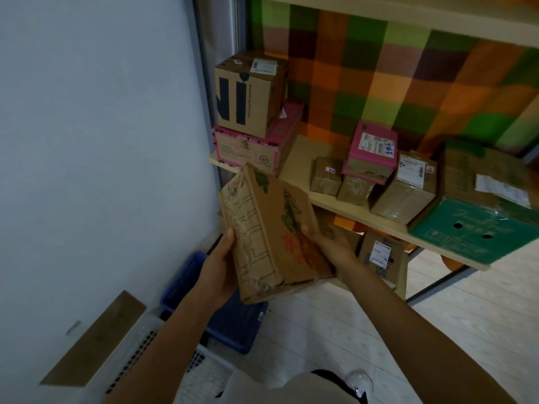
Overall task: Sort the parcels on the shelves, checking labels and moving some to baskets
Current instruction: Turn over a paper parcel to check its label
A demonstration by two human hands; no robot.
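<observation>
Both hands have hold of one cardboard parcel, a brown box printed with green line drawings and orange characters. The left hand is wrapped round its lower left edge, thumb on the face turned to the camera and fingers hidden behind. The right hand cups the lower right side from beneath, thumb pressed on the printed face. The parcel is in the air, tilted with its top leaning away to the left, in front of the left end of the shelf. Below it on the floor stands a blue basket, partly hidden by the left forearm. Nearer, beside the wall, is a white basket with a flat cardboard sheet along its left rim; whether the sheet rests on it I cannot tell. At the shelf's left end a pink-edged box carries a brown box with black letters, a white label on its top. Near the middle of the front edge two small brown boxes sit side by side with a pink box resting on them, label up. Just beside them is a taped brown box. At the right end a green box overhangs the front edge. A checked cloth hangs behind the shelf. Under the shelf, just beyond the right wrist, stands a labelled parcel.
</observation>
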